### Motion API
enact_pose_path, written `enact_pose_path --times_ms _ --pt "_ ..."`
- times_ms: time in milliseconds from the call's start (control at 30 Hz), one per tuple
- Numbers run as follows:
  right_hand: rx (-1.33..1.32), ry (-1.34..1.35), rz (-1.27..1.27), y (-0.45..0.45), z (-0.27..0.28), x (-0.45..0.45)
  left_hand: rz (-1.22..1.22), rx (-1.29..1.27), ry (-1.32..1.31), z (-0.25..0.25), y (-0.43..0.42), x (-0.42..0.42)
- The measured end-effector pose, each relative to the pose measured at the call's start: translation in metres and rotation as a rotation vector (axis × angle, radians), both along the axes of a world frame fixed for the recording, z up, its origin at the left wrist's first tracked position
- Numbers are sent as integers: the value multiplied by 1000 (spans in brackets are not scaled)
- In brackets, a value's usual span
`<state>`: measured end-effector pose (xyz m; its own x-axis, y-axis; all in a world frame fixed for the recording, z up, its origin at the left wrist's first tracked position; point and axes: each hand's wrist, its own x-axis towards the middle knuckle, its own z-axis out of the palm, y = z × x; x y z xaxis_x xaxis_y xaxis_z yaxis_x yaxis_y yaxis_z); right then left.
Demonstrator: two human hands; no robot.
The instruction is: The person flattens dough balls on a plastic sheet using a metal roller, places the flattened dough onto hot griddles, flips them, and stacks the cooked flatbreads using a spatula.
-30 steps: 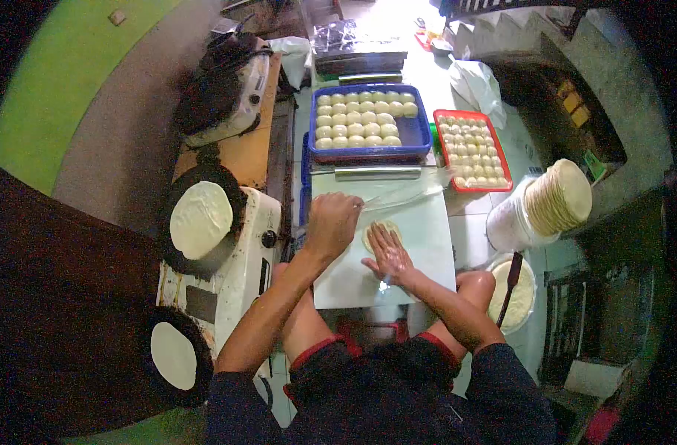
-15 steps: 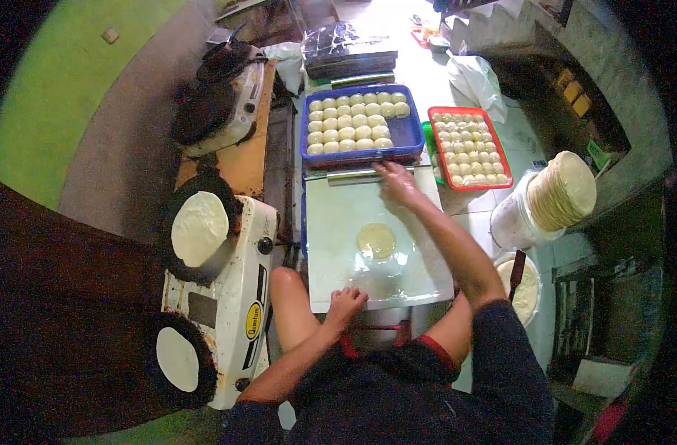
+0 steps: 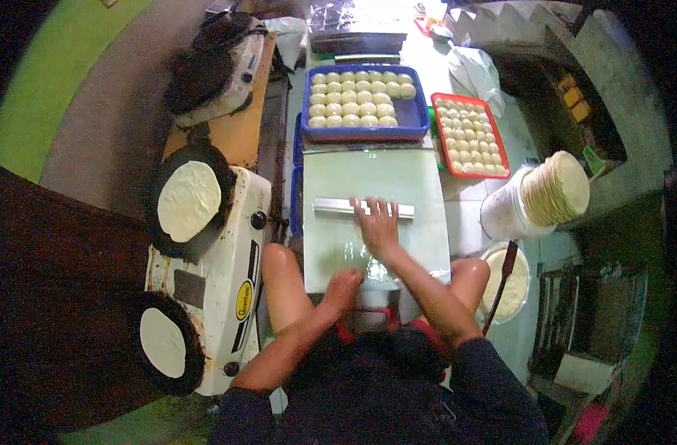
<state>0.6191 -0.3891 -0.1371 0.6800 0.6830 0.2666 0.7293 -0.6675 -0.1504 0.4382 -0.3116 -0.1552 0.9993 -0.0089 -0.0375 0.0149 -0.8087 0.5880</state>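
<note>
I've got the R hand (image 3: 378, 231) on the metal roller (image 3: 334, 207), fingers a bit spread over it. Roller lies crosswise approx. mid-board (image 3: 368, 172), from nr L edge to short of R edge. L hand (image 3: 344, 287) curled at near edge, can't tell if pinching anything. Blue tray (image 3: 368, 134) w/ dough balls (image 3: 350, 98) at far edge.

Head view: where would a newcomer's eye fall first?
Likely on the blue rectangular tray of pale round dough balls, just beyond the white rectangular board. Nearer, the right hand rests on a shiny silver-coloured bar lying across that board. Left, two pale flat dough rounds lie on black round pans over a white stove.
</note>
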Motion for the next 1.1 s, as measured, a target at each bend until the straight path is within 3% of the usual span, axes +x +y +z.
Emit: enact_pose_path --times_ms 100,167,200,233,333,433,500,567,633,700,733,833,900,1033,1100 --pt "49 87 -40 17 21 26 -3 -61 -16 -23 2 -2" --pt "52 101 -29 0 4 1 -1 -115 -77 -45 5 -3" --pt "91 8 5 -14 -3 -20 -6 -86 -50 -36 5 -1" --pt "-1 80 10 -24 -4 -36 -6 -58 -24 -20 3 1" --pt "7 10 -58 -11 -7 -8 -14 -29 -30 -3 2 2" --pt "107 124 -82 18 23 36 6 -54 -40 -12 -1 -2" --pt "118 -56 -81 15 -1 21 -62 18 33 -26 4 0" --pt "62 149 -45 -4 7 -22 -23 -10 37 -14 2 0" --pt "-11 172 -6 -11 5 -36 0 -9 41 -19 1 -1" --pt "101 40 -36 8 0 -8 -7 27 40 -27 2 -1" --pt "123 85 -96 19 7 6 -43 36 38 -8 4 1" --pt "210 123 -225 21 10 24 -51 24 43 -16 4 2" --pt "382 179 -134 12 6 26 -4 -37 36 -22 4 5" --pt "249 584 -44 -4 13 27 -33 -20 78 1 3 1" --pt "113 366 2 -7 18 10 -48 -37 65 4 5 3"
